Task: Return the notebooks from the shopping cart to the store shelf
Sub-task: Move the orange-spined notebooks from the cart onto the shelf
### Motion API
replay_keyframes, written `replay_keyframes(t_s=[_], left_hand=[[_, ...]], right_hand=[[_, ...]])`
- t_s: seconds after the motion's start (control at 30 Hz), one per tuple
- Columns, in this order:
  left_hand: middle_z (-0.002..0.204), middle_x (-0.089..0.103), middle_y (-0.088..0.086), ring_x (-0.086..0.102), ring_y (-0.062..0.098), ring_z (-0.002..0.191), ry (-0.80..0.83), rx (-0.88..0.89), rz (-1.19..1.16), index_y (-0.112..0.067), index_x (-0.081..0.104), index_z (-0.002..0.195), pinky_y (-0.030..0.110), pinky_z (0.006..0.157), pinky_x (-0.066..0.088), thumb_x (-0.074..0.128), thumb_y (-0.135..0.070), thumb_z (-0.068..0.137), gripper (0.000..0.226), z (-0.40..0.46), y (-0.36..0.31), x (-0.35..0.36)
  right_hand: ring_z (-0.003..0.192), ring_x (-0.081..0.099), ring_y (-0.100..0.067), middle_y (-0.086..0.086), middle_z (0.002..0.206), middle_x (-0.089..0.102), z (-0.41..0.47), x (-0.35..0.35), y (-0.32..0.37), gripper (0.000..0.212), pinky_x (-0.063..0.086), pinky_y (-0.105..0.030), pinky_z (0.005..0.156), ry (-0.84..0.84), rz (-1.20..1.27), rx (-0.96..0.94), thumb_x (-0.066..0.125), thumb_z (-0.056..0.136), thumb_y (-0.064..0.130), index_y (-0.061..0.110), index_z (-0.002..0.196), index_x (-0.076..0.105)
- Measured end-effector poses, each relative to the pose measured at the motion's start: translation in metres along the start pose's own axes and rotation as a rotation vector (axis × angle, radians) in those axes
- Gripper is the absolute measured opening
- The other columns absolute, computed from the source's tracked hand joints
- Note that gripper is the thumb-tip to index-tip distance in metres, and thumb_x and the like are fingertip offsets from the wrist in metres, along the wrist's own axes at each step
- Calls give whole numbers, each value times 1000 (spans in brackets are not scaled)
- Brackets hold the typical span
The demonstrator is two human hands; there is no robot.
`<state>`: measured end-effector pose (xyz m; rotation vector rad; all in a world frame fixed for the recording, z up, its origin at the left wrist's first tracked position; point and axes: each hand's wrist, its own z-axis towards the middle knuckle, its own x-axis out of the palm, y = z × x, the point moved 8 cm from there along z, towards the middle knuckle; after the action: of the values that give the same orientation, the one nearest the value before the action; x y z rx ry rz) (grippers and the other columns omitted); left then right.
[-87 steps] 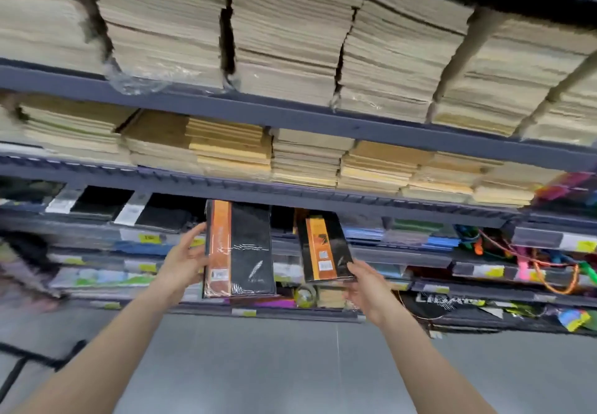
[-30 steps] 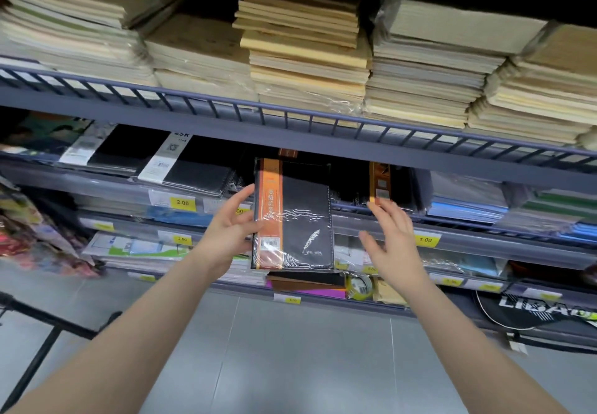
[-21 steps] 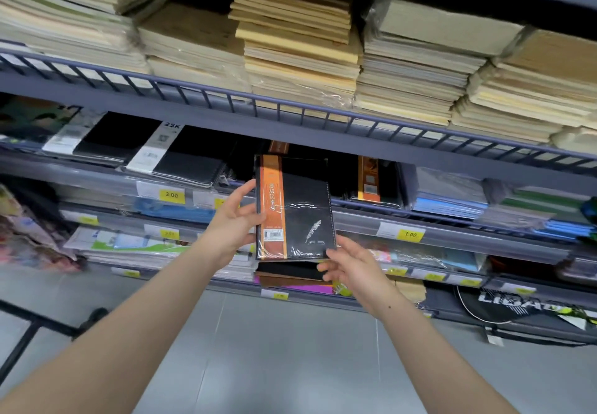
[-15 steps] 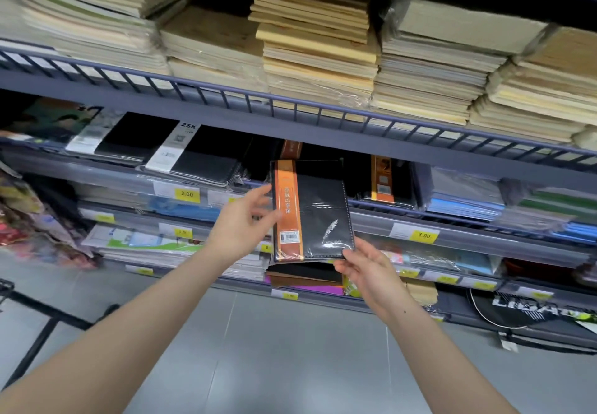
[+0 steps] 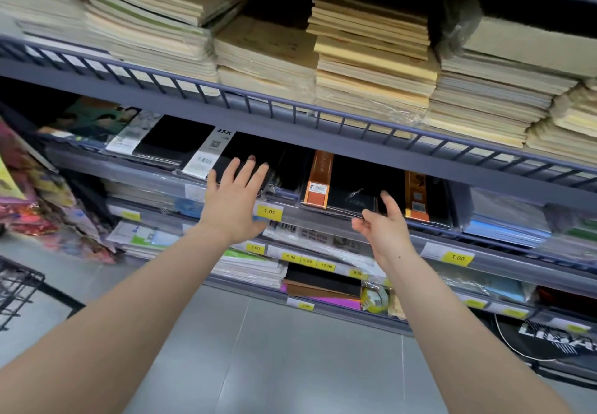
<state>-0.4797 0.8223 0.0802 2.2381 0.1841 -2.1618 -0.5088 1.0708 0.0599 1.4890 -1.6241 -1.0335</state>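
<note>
A large black notebook with an orange spine band [image 5: 342, 187] lies flat on the grey store shelf [image 5: 326, 219], in shrink wrap. A smaller black and orange notebook [image 5: 418, 195] lies on the same shelf just to its right. My left hand [image 5: 234, 200] hovers with fingers spread in front of the shelf, left of the large notebook, holding nothing. My right hand [image 5: 384, 229] is at the shelf's front lip below the large notebook's right corner, fingers loosely curled and empty. Whether it touches the notebook is unclear.
Black 25K notebooks [image 5: 181, 145] fill the shelf to the left. Tan paper stacks [image 5: 371, 58] sit on the railed shelf above. Yellow price tags [image 5: 269, 211] line the shelf edge. A black wire cart [image 5: 16, 287] shows at the lower left over the grey tile floor.
The large notebook, held upright in both hands before, now lies flat on the shelf. Both hands have let go and drawn back slightly.
</note>
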Motion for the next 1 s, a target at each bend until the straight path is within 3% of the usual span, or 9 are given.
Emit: replay_keyframes(t_s=[0.13, 0.23, 0.33, 0.4, 0.53, 0.63, 0.8, 1.0], left_hand=[[158, -1, 0, -3, 26, 145, 3, 12, 38, -26, -5, 148, 53, 115, 5, 65, -49, 77, 102, -1, 0, 0], [158, 0, 1, -2, 26, 145, 4, 11, 50, -25, -4, 148, 53, 114, 6, 67, -47, 76, 104, 0, 1, 0], [158, 0, 1, -2, 26, 145, 4, 15, 45, -25, -4, 148, 53, 114, 6, 68, -45, 75, 104, -1, 0, 0], [158, 0, 1, -3, 26, 145, 23, 22, 35, -25, -4, 148, 53, 115, 5, 67, -47, 75, 104, -1, 0, 0], [158, 1, -1, -1, 22, 145, 107, 22, -76, -28, 1, 149, 53, 115, 4, 63, -51, 77, 98, 1, 1, -9], [157, 9, -3, 7, 17, 144, 88, 2, -221, -26, 8, 149, 53, 115, 1, 60, -51, 80, 90, -8, -2, -28], [146, 33, -1, 31, 20, 135, 8, 105, -253, -20, 29, 144, 45, 114, 19, 55, -50, 84, 71, -48, -27, -74], [129, 49, 4, 47, 26, 120, -221, 268, -145, -14, 45, 133, 43, 105, 33, 54, -50, 84, 62, -82, -55, -173]], right_hand=[[64, 58, -14, -3, 77, 59, 6, 0, -8, 56, 49, -42, 96, -52, -119, 0, 44, 95, 2, 24, 144, 28], [63, 57, -14, -5, 73, 60, 11, 1, -7, 55, 53, -38, 89, -62, -112, -11, 44, 95, 5, 24, 144, 29], [61, 55, -14, -7, 75, 59, 13, 7, -7, 54, 55, -22, 64, -52, -107, -9, 43, 96, 8, 26, 144, 27], [60, 55, -15, -10, 82, 59, 12, 9, -7, 54, 54, -20, 56, -33, -124, 3, 43, 97, 11, 27, 145, 25], [76, 62, -19, -12, 118, 57, -1, -1, 5, 56, 54, -35, 80, 17, -298, 1, 44, 97, 24, 31, 146, 19], [123, 49, -26, -7, 143, 43, -21, -17, 36, 53, 38, -36, 102, 29, -606, -98, 43, 95, 35, 29, 145, 25], [124, 47, -26, -11, 138, 48, -69, -29, 86, 51, 38, -28, 96, 157, -977, -217, 45, 95, 35, 20, 142, 35], [136, 30, -25, -5, 148, 34, -134, -31, 157, 56, 36, -36, 104, 106, -1301, -454, 42, 92, 46, 27, 144, 30]])
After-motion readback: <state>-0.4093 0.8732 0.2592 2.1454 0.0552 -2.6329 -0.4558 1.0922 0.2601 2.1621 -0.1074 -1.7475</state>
